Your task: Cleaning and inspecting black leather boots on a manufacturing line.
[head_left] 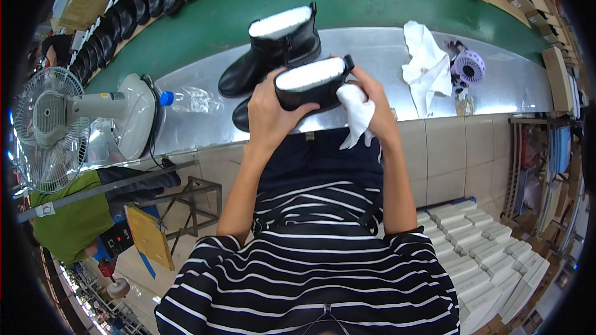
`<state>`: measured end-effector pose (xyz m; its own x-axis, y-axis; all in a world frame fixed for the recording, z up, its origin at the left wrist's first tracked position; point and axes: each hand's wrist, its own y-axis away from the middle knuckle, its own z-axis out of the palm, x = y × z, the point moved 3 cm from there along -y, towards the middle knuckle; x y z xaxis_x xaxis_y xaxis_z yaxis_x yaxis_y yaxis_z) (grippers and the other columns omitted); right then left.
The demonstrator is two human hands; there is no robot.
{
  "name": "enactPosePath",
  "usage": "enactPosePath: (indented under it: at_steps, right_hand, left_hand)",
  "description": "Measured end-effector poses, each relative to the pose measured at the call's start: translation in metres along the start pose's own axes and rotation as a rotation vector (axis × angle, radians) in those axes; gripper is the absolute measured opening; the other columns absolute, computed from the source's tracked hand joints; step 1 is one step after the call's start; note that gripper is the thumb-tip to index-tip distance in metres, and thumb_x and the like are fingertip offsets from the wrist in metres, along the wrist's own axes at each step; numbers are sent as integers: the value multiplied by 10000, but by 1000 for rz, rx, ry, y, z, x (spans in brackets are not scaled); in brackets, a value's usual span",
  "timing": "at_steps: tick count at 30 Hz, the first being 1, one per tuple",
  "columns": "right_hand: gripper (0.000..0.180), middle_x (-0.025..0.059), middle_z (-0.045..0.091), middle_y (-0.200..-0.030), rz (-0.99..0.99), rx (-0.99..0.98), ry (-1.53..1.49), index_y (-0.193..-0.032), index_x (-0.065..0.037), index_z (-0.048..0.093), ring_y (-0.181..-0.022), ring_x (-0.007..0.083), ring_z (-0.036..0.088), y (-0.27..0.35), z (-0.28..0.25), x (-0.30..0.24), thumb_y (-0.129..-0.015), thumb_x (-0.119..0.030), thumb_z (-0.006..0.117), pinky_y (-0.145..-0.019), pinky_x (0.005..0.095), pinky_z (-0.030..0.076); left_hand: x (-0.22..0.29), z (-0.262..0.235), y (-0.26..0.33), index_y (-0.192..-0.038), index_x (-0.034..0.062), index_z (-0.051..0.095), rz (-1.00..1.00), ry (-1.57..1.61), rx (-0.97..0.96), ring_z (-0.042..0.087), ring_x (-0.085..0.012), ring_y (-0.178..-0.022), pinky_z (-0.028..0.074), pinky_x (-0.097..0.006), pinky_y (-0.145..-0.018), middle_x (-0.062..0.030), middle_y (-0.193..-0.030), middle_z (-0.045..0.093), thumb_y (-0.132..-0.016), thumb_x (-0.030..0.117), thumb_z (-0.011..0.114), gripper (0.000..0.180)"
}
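My left hand [270, 115] grips a black ankle boot [310, 84] with white fleece lining, held over the near edge of a metal workbench [372, 56]. My right hand [379, 102] presses a white cloth [359, 115] against the boot's back side. A second matching black boot [273, 49] stands on the bench just beyond the held one.
A crumpled white cloth [428, 65] and a small purple fan [469, 67] lie on the bench to the right. A clear plastic bottle [189, 99] and a white desk fan [68, 121] are at left. Rows of black boots [143, 0] line the green belt. White boxes [484, 254] are stacked at lower right.
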<state>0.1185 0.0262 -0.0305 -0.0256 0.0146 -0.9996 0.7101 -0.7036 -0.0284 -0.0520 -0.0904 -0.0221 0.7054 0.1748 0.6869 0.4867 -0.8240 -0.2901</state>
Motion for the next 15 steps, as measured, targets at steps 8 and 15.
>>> enactPosePath:
  at_steps: [8, 15]
  right_hand:
    - [436, 132, 696, -1069, -322, -15, 190, -1158, 22, 667, -930, 184, 654, 15, 18, -56, -725, -23, 677, -807, 265, 484]
    - [472, 177, 700, -1083, -458, -5, 267, -1130, -2, 722, -933, 252, 698, 51, 25, -109, -660, -49, 730, -792, 315, 545]
  left_hand:
    - [11, -36, 20, -1101, 40, 612, 194, 178, 59, 647, -316, -928, 514, -390, -822, -120, -1020, 668, -566, 173, 938, 641]
    - [48, -82, 19, -1103, 50, 571, 557, 252, 56, 682, -297, -911, 477, -404, -827, -135, -1039, 714, -713, 166, 803, 469]
